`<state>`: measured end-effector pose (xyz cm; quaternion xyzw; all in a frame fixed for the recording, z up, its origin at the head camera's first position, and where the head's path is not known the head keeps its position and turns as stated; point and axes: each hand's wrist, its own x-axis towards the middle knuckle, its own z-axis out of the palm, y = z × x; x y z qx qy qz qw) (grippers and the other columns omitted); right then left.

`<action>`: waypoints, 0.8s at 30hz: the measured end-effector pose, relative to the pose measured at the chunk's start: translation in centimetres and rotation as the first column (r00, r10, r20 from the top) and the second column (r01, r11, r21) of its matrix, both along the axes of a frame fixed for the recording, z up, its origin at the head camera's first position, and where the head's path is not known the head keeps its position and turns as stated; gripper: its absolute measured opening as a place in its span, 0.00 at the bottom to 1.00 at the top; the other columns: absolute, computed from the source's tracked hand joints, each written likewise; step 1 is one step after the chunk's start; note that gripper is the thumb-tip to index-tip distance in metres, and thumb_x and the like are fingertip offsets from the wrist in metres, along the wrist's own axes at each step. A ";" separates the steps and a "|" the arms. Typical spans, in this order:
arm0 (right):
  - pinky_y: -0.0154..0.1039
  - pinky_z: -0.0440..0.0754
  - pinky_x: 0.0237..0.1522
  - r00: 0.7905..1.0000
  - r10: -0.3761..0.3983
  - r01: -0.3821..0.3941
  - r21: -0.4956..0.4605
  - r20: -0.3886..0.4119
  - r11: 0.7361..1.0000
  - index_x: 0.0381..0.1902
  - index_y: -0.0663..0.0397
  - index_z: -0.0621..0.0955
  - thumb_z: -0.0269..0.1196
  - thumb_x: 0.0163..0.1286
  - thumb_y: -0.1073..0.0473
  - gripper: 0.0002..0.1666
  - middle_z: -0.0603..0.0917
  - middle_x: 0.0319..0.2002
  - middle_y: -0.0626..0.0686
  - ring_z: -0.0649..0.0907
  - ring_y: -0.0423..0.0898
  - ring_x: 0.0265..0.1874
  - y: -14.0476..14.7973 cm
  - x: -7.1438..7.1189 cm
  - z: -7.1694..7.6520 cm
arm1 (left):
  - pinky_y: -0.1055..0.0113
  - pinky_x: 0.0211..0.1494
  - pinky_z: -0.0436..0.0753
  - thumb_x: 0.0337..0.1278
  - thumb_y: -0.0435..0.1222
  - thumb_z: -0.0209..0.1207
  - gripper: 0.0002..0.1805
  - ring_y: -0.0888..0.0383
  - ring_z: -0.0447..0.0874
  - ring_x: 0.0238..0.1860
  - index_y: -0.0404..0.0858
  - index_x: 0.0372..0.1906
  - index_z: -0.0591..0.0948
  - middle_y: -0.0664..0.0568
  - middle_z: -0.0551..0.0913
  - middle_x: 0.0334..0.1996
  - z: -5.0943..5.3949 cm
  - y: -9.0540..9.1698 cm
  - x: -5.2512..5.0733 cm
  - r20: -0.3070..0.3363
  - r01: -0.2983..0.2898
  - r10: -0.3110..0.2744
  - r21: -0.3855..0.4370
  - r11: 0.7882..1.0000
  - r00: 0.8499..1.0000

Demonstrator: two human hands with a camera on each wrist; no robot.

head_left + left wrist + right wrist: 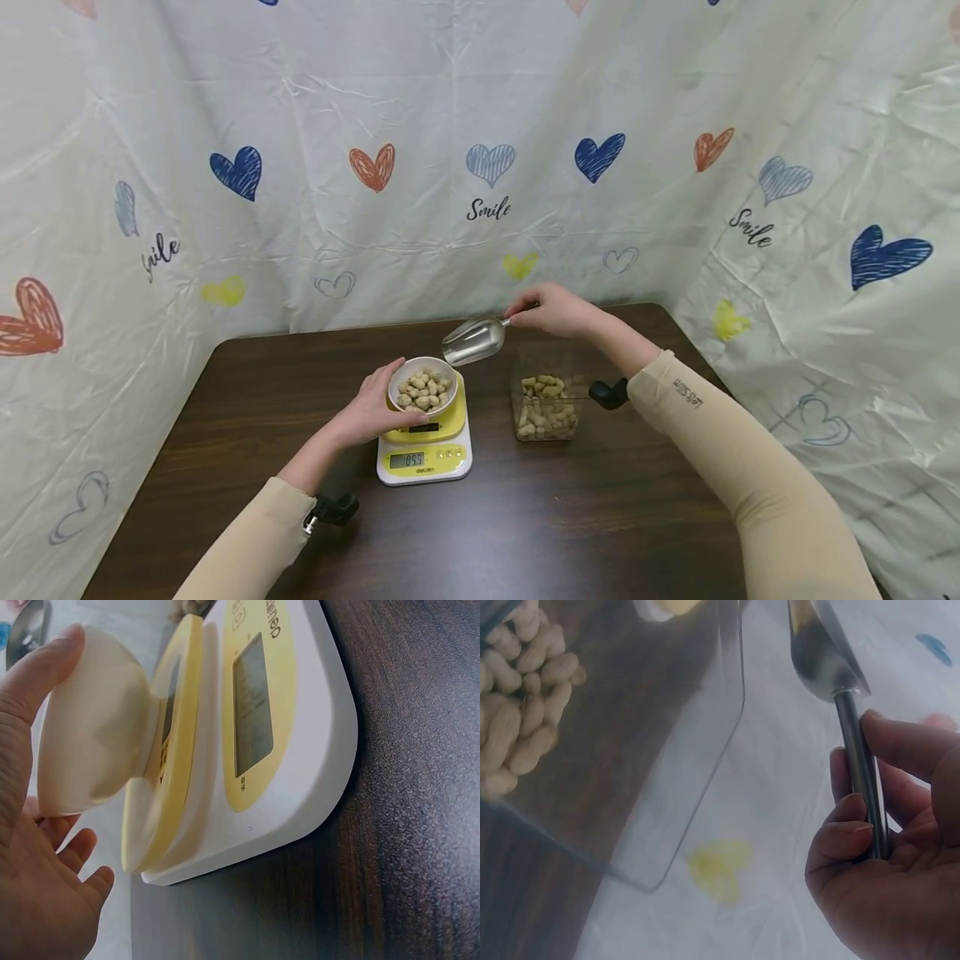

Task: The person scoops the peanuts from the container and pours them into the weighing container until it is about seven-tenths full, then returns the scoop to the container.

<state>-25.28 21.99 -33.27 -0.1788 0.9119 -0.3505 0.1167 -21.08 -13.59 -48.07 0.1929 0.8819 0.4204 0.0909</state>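
A white bowl point(423, 360) of unshelled peanuts point(423, 390) rests on the yellow top of a kitchen scale point(424, 472). My left hand point(372, 407) holds the bowl by its side, thumb toward me and fingers round the far side; in the left wrist view the thumb lies against the rim of the bowl point(97, 727). Raised at the back right, my right hand point(553, 311) grips the handle of a metal scoop point(476, 340). Its mouth points toward the bowl, just above and right of the rim, and no peanuts show in it.
Right of the scale stands a clear square container point(546, 433) with peanuts in its lower part, under my right forearm. Both stand on a dark wooden table point(525, 525). A white curtain point(420, 275) printed with hearts hangs behind the table and along its sides.
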 end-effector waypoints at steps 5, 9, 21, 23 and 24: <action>0.54 0.77 0.56 0.999 -0.037 0.037 -0.020 0.002 0.999 0.53 0.47 0.87 0.64 0.76 0.50 0.14 0.81 0.61 0.54 0.79 0.53 0.59 2.1 0.9 0.8 | 0.37 0.70 0.62 0.44 0.59 0.76 0.65 0.41 0.51 0.75 0.41 0.82 0.52 0.40 0.58 0.76 -0.1 -0.1 0.0 0.022 -0.002 0.003 -0.012 1.000 1.000; 0.52 0.78 0.54 0.997 -0.065 0.064 -0.032 -0.031 0.997 0.53 0.47 0.87 0.66 0.73 0.52 0.14 0.82 0.60 0.53 0.79 0.52 0.58 4.6 1.8 1.4 | 0.36 0.70 0.61 0.45 0.60 0.76 0.65 0.41 0.50 0.76 0.42 0.82 0.51 0.41 0.57 0.77 -0.3 -0.2 -0.1 0.028 -0.001 0.002 -0.013 1.000 1.000; 0.49 0.77 0.43 0.975 -0.051 0.083 0.143 -0.214 0.986 0.51 0.49 0.88 0.65 0.73 0.60 0.11 0.84 0.52 0.54 0.80 0.51 0.45 10.7 5.3 2.3 | 0.35 0.71 0.60 0.46 0.60 0.75 0.65 0.41 0.47 0.77 0.44 0.83 0.50 0.41 0.55 0.78 -0.3 -0.2 0.1 0.045 0.000 0.000 -0.011 1.000 0.999; 0.50 0.77 0.46 0.976 -0.017 0.058 0.184 -0.217 0.981 0.50 0.48 0.88 0.65 0.73 0.60 0.11 0.83 0.52 0.53 0.80 0.50 0.48 10.9 5.5 2.0 | 0.35 0.70 0.60 0.45 0.61 0.75 0.66 0.41 0.48 0.77 0.44 0.83 0.50 0.41 0.55 0.78 -0.2 -0.2 0.0 0.044 0.000 0.000 -0.014 1.000 0.999; 0.50 0.77 0.46 0.977 0.001 0.044 0.203 -0.214 0.978 0.50 0.47 0.88 0.64 0.73 0.60 0.11 0.83 0.51 0.52 0.80 0.50 0.47 10.9 5.6 1.7 | 0.36 0.70 0.61 0.45 0.61 0.75 0.66 0.41 0.48 0.77 0.44 0.83 0.50 0.42 0.55 0.78 -0.2 -0.2 0.0 0.044 0.000 0.001 -0.017 1.000 0.999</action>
